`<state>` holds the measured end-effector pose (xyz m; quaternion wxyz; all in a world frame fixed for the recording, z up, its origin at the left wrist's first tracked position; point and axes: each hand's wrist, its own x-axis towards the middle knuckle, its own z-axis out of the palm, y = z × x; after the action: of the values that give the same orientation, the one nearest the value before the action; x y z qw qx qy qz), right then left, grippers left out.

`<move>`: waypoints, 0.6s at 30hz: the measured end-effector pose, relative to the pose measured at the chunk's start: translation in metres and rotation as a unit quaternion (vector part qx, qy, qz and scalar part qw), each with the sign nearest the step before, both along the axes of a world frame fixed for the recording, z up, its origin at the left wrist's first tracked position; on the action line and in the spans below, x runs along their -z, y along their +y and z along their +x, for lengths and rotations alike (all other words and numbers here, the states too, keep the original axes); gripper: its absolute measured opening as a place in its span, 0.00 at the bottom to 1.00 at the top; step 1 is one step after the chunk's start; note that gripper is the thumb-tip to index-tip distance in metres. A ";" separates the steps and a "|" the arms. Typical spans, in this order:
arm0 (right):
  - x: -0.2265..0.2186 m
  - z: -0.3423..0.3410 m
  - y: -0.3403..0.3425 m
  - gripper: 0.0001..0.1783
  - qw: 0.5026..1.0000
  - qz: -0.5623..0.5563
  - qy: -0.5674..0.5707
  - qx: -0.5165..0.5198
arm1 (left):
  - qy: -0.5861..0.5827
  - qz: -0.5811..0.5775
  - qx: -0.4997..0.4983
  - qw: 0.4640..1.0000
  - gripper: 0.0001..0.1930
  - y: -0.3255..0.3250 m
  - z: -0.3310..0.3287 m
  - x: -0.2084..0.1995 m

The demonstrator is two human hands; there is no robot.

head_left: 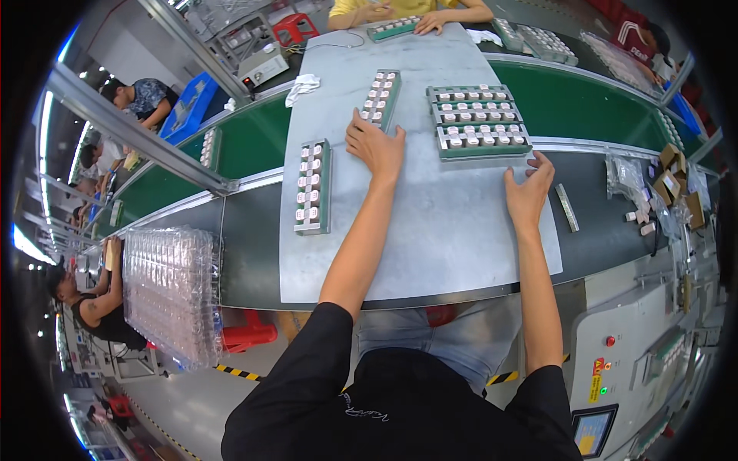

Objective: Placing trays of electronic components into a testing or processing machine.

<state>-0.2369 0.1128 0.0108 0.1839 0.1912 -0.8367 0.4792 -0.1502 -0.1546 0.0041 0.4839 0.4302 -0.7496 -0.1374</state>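
My left hand (377, 152) is at the near end of a narrow green tray (397, 96) that holds rows of small white-topped parts. Its fingers lie along the tray's left side and the thumb is on the right; the hand hides the near end. My right hand (530, 190) is empty, with fingers apart, just off the near right corner of a block of similar trays (484, 155) set side by side in three rows. Another filled tray (326, 188) stands lengthwise left of my left forearm. All rest on a pale grey sheet (438, 223).
A metal strip (567, 207) lies right of the sheet. Beyond it are plastic bags and small cartons (670, 184). A white cloth (303, 89) lies far left. Green conveyor belts (550, 104) flank the sheet. Clear plastic trays (171, 292) are stacked left. Across the table, a person in yellow (350, 15) handles another tray.
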 end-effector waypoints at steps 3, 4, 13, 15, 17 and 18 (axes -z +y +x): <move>0.003 -0.002 0.002 0.31 1.000 -0.024 -0.003 -0.007 | -0.041 0.032 0.012 0.999 0.44 -0.003 0.004 0.002; 0.003 -0.002 0.003 0.31 1.000 -0.026 -0.003 -0.006 | -0.060 0.022 0.016 0.998 0.43 -0.001 0.009 0.001; 0.011 -0.010 0.011 0.23 0.993 -0.115 -0.022 -0.014 | -0.157 -0.007 0.105 0.982 0.43 0.089 0.110 -0.016; 0.012 -0.010 0.013 0.23 0.993 -0.109 -0.022 -0.030 | -0.165 0.009 0.128 0.978 0.44 0.113 0.144 -0.019; 0.010 -0.006 0.008 0.23 0.996 -0.082 -0.019 -0.041 | -0.160 0.015 0.153 0.975 0.46 0.130 0.173 -0.016; 0.008 -0.004 0.008 0.23 0.995 -0.080 -0.025 -0.046 | -0.147 0.041 0.171 0.973 0.49 0.138 0.183 -0.018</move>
<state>-0.2407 0.1208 0.0028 0.1553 0.2025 -0.7901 0.5573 0.0328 -0.0171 0.0224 0.3197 0.3308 -0.8686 -0.1839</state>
